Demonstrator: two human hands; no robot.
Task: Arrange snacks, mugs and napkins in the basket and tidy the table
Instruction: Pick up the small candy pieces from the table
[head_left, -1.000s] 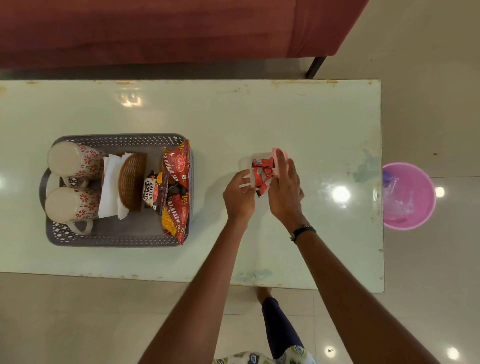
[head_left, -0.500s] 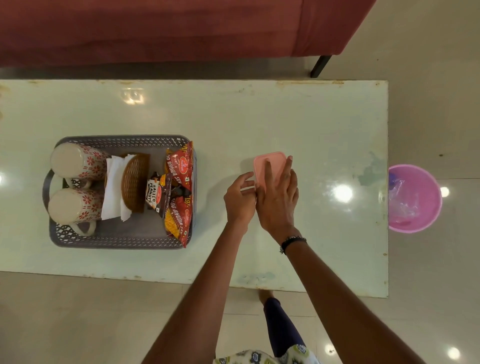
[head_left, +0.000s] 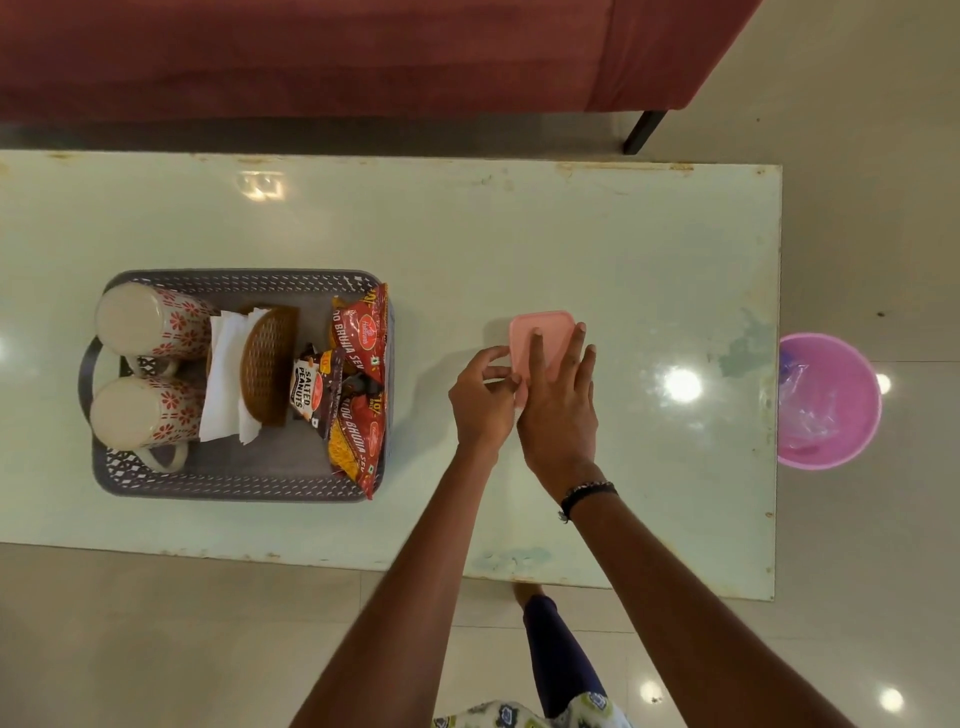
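A grey basket stands on the left of the pale green table. In it lie two flowered mugs on their sides, white napkins in a brown wicker holder, a salted peanuts packet and red snack packets. A small box with a pink lid sits mid-table. My right hand lies flat on the lid, fingers spread. My left hand pinches the box's left edge. The box's contents are hidden.
A pink bucket with clear plastic inside stands on the floor past the table's right edge. A dark red sofa runs along the far side. My leg shows below the table's near edge.
One second ago the box was open with red packets showing inside and the lid held up. The lid came down and now covers the box, with my right hand flat on it.
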